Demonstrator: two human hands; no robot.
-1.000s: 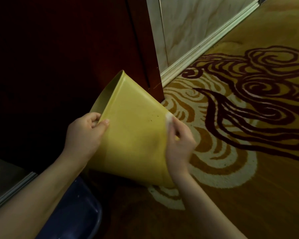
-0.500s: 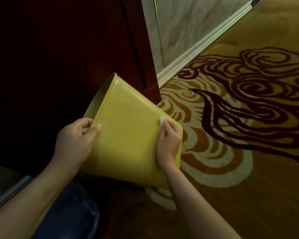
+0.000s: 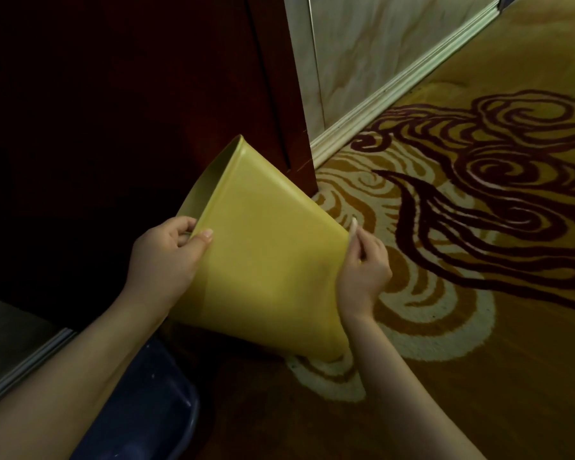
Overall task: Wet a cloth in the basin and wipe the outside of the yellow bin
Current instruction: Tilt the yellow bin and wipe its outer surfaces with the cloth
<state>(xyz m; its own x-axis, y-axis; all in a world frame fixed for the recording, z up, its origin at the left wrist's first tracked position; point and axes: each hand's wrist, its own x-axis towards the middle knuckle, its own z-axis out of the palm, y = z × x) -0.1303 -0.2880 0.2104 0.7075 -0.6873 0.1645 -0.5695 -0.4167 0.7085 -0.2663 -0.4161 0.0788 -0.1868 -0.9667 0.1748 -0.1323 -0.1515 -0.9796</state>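
Note:
The yellow bin is tilted on its side above the carpet, its open mouth facing up and left. My left hand grips the bin's rim, thumb on the outer wall and fingers inside. My right hand is at the bin's right edge, pinching a small white cloth whose tip shows above the fingers. The cloth touches the bin's outer side near its base corner. A dark blue basin sits on the floor below my left forearm, partly hidden by it.
A dark red wooden door or cabinet stands right behind the bin. A pale marbled wall with a cream skirting board runs to the upper right. Patterned gold and maroon carpet covers the floor to the right.
My right hand with the cloth slid from the bin's front face out to its right edge. The left hand kept its grip on the rim.

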